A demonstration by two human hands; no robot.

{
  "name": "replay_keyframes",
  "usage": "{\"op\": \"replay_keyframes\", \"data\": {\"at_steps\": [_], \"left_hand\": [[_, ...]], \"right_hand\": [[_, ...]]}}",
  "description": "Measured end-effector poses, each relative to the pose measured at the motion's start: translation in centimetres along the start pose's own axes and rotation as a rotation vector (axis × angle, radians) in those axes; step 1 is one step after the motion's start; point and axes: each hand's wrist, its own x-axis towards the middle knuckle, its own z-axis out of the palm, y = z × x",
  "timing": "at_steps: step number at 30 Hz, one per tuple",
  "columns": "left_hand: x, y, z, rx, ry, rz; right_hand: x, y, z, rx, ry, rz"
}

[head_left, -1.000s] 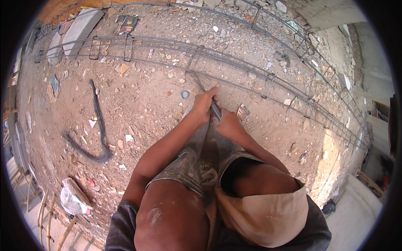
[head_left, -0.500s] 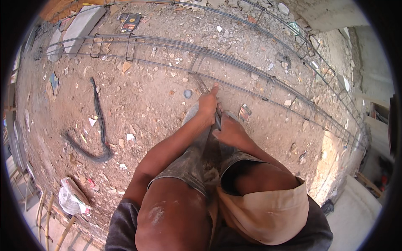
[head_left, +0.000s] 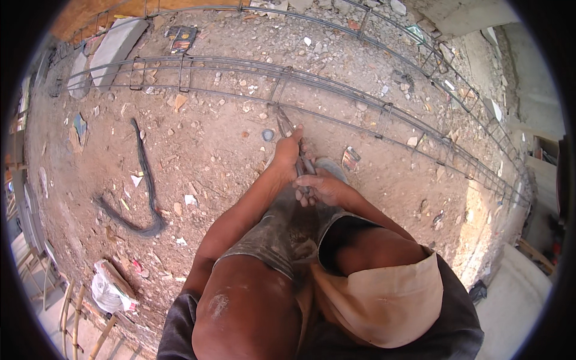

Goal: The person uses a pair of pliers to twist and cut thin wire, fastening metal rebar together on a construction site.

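Where a second ago the arms of our metal tool (head_left: 306, 162) looked like a single bar, we now see them parted, on our side of the rebar cage (head_left: 287, 71); we cannot tell whether the tips touch its nearest bar. Our right hand (head_left: 324, 185), the farther one from the cage, now shows its fingers curled beneath the handle. Our left hand (head_left: 290, 151), nearer the cage, is closed narrowly round the tool.
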Motion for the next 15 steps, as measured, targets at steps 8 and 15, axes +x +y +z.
{"op": "replay_keyframes", "data": {"at_steps": [8,15], "left_hand": [[0.4,-0.2,2.1,0.187,0.162,0.08],[0.1,0.0,0.6,-0.083,0.068,0.053]], "right_hand": [[0.0,-0.7,0.1,-0.661,0.425,-0.217],[-0.4,-0.9,0.4,0.087,0.018,-0.058]]}}
